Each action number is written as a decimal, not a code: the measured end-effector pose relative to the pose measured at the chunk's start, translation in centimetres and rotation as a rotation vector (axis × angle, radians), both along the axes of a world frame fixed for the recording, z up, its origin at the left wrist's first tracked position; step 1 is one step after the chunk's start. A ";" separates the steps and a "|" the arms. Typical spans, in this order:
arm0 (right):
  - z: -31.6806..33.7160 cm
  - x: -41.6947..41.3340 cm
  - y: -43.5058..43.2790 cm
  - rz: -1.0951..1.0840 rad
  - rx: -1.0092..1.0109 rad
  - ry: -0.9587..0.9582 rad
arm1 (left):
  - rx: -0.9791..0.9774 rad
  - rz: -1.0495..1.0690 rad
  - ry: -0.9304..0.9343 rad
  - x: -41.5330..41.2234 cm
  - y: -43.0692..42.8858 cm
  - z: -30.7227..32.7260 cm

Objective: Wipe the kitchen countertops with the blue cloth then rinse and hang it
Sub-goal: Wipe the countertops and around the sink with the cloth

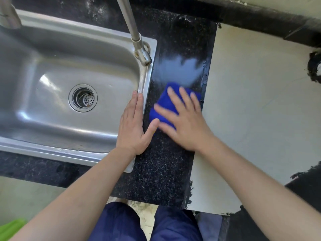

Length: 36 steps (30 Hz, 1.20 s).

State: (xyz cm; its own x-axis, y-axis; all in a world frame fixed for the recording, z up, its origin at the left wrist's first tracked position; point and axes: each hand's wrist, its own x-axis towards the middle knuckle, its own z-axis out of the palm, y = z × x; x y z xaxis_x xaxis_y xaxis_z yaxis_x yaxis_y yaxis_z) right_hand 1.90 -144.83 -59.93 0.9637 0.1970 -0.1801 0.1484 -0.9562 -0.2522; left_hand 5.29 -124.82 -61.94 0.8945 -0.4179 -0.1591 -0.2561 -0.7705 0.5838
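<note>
A folded blue cloth point(165, 101) lies on the black speckled countertop point(161, 167), on the strip to the right of the steel sink point(57, 70). My right hand point(184, 119) presses flat on the cloth with fingers spread, blurred by motion. A wet smear shines on the counter just beyond the cloth. My left hand point(133, 126) rests flat on the sink's right rim, fingers together, thumb reaching toward the cloth, holding nothing.
A steel faucet pipe point(133, 28) rises from the sink's back right corner. The sink basin has a round drain strainer point(83, 97). A pale grey sheet point(257, 110) covers the counter to the right. A green object point(10, 228) shows at the bottom left.
</note>
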 end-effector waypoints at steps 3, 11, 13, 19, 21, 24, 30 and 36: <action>0.0 9.3 -1.8 -0.193 -0.055 0.040 | 0.019 0.015 0.021 -0.3 -0.1 0.2; 0.7 12.5 -4.8 -0.273 0.008 -0.012 | 0.112 0.035 -0.011 -0.4 -0.3 0.6; 0.9 9.9 -6.9 -0.283 0.026 -0.034 | 0.158 0.057 -0.034 0.5 -1.1 0.9; 1.2 11.5 -8.3 -0.299 0.009 -0.009 | 0.222 0.071 -0.062 4.1 -5.3 1.5; 1.1 13.6 -7.7 -0.283 -0.010 -0.024 | 0.234 0.075 -0.062 4.0 -5.3 1.3; 1.3 17.9 -5.7 -0.176 -0.029 -0.026 | 0.231 0.079 -0.069 4.0 -5.2 1.1; 0.7 21.4 -2.8 -0.057 0.032 -0.070 | 0.286 0.084 -0.080 4.4 -5.4 1.1; 1.3 17.1 -11.2 -0.066 0.163 -0.044 | 0.285 0.074 -0.091 4.4 -5.3 1.0</action>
State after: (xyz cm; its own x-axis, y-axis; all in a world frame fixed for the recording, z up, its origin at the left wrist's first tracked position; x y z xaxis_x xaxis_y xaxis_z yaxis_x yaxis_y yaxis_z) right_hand 18.98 -155.99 -58.59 0.9817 0.1566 -0.1083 0.1012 -0.9111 -0.3997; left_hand 9.66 -130.10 -60.97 0.9366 -0.3015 -0.1786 -0.2348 -0.9183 0.3186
